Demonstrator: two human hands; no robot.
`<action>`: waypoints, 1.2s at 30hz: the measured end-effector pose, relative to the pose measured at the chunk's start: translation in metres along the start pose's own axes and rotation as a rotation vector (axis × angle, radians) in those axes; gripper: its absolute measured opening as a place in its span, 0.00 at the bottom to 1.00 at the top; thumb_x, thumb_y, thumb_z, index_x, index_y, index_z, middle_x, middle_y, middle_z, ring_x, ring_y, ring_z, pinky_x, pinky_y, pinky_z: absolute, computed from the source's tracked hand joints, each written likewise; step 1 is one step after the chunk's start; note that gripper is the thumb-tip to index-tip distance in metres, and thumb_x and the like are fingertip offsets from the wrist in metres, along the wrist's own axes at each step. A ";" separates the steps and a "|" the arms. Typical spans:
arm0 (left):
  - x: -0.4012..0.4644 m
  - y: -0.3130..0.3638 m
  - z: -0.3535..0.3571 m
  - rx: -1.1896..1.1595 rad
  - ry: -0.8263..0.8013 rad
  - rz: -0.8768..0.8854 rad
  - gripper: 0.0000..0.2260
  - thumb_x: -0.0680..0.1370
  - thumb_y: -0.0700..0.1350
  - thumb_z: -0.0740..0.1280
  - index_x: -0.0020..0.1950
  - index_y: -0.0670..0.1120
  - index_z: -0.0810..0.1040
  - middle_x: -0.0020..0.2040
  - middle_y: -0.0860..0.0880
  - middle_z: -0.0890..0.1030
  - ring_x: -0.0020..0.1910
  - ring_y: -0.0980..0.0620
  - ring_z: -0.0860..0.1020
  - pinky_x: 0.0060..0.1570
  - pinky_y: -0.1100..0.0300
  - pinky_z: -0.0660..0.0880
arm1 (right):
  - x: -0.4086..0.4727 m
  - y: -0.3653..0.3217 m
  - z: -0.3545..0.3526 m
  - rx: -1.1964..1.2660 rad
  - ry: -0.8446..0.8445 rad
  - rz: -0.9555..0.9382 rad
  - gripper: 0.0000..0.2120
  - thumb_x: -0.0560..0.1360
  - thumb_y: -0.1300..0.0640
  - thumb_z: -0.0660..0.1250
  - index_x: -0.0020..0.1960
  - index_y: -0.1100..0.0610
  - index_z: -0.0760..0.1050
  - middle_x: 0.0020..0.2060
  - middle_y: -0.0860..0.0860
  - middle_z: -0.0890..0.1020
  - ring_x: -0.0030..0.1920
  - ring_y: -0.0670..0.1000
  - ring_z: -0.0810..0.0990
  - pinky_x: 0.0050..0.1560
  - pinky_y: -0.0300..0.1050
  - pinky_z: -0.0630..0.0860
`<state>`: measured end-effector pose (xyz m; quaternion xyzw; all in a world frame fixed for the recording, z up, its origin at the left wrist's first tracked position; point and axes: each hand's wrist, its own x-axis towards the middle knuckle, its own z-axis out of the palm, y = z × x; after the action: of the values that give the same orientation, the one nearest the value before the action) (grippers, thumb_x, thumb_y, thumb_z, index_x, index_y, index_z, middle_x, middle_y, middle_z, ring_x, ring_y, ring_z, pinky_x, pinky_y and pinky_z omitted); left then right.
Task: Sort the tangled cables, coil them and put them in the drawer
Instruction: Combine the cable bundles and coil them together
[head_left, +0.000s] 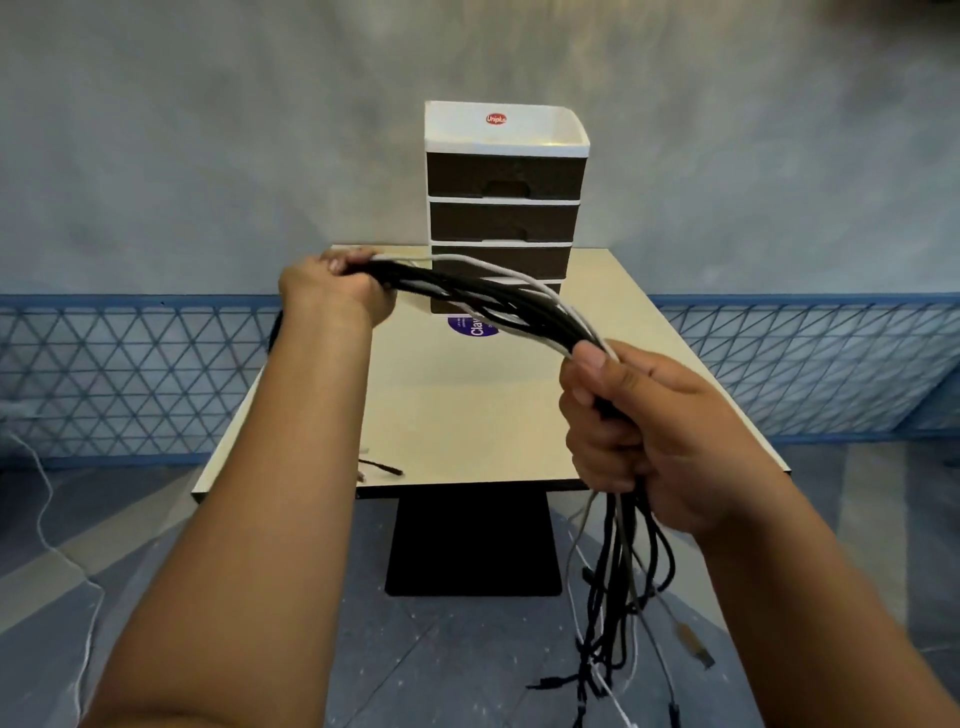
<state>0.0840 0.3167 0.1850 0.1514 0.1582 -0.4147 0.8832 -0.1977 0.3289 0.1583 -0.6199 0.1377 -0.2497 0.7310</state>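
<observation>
Cable bundle (498, 296) stretched between two hands above the table (467, 415), its plug ends hanging low at the near right.

If coiled as one, knots may be tightened, since black and white leads are seen crossed. It is clenched by the left hand (337, 291) and the right hand (639, 415); the drawer unit (506, 208) beyond is seen closed.

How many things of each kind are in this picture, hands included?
Hands: 2, left hand and right hand, both gripping the bundle
Cable bundle: 1, strands too tangled to count
Drawer unit: 1
Table: 1
Loose cable piece on the table: 1
Total: 6
</observation>
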 end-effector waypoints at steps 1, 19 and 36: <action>0.000 -0.002 -0.012 0.023 -0.017 -0.014 0.20 0.76 0.36 0.49 0.24 0.46 0.59 0.18 0.50 0.60 0.17 0.52 0.62 0.28 0.65 0.65 | 0.002 -0.006 0.002 0.005 0.007 0.004 0.15 0.78 0.48 0.61 0.38 0.56 0.66 0.26 0.48 0.61 0.23 0.46 0.57 0.25 0.37 0.58; -0.104 -0.066 -0.058 0.848 -1.078 -0.524 0.53 0.57 0.73 0.70 0.70 0.35 0.70 0.65 0.37 0.76 0.64 0.40 0.75 0.62 0.44 0.73 | 0.020 -0.038 0.040 -0.157 0.130 0.017 0.14 0.82 0.53 0.58 0.41 0.59 0.66 0.25 0.51 0.59 0.23 0.47 0.54 0.27 0.41 0.51; -0.138 -0.090 -0.037 1.117 -1.072 -0.220 0.26 0.84 0.56 0.50 0.32 0.45 0.73 0.59 0.49 0.83 0.64 0.55 0.78 0.64 0.54 0.72 | 0.000 -0.020 -0.001 -0.212 -0.090 -0.010 0.08 0.76 0.61 0.61 0.41 0.64 0.73 0.28 0.57 0.74 0.27 0.54 0.74 0.32 0.45 0.72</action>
<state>-0.0753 0.3708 0.1954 0.3362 -0.5080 -0.5344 0.5860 -0.2021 0.3256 0.1778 -0.7049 0.1270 -0.2093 0.6657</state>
